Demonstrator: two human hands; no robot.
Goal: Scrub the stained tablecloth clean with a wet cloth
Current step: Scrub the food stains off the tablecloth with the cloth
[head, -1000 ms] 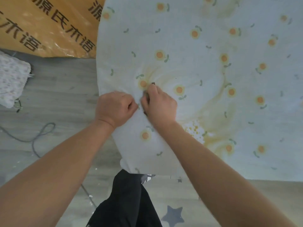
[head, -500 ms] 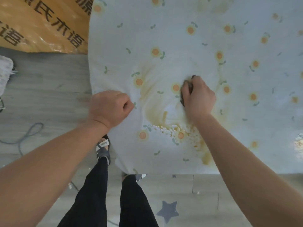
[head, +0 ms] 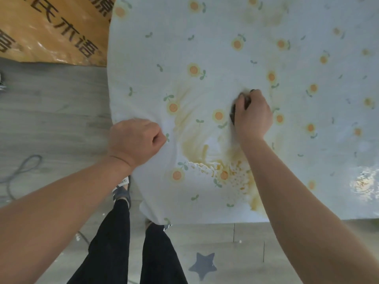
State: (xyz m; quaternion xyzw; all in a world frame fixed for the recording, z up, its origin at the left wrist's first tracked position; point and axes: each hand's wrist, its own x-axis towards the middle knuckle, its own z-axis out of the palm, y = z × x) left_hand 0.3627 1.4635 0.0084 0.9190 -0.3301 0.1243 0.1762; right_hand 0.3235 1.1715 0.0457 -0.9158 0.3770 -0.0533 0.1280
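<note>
A pale blue tablecloth (head: 225, 48) printed with small orange flowers covers the table. Yellow-brown stains (head: 196, 146) spread across its near part, with white foam (head: 205, 170) just below them. My left hand (head: 135, 140) is a fist gripping the cloth's left edge, pulling it into wrinkles. My right hand (head: 253, 114) is closed around a dark wet cloth (head: 233, 111), pressed on the tablecloth right of the stain; only a sliver of the dark cloth shows by my fingers.
An orange sheet with dark characters (head: 51, 29) lies at the top left on the grey wood floor (head: 51, 103). A grey cable (head: 22, 169) loops at left. My legs in black trousers (head: 114, 242) stand at the table's near edge. Another wet patch (head: 365, 185) glistens far right.
My right hand has scrubbed rightward, away from my left hand, uncovering the stained and foamy area between them. My left hand has kept its grip at the cloth's edge.
</note>
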